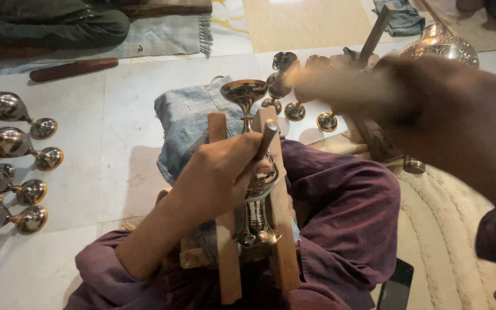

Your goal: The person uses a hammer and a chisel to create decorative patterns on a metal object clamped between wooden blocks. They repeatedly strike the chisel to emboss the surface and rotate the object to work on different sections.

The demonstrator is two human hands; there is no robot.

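I sit cross-legged in purple trousers (345,218). Two upright wooden slats (227,264) rest on my lap and clamp a brass stemmed lamp (244,92), its cup at the far end. My left hand (216,181) is closed around a short metal rod (267,138), whose lower end meets the lamp's stem. My right hand (437,109) is raised to the right, motion-blurred. It grips a pale, blurred tool (328,86) that stretches leftward above the lamp; I cannot make out what kind of tool it is.
Several brass lamps (7,143) lie on the pale floor at the left. More brass pieces (285,86) stand beyond the slats, beside a folded denim cloth (185,120). At top right are a big brass vessel (440,46) and a slanting wooden stick (375,35). A cream rug (443,229) lies right; a person's legs (47,23) top left.
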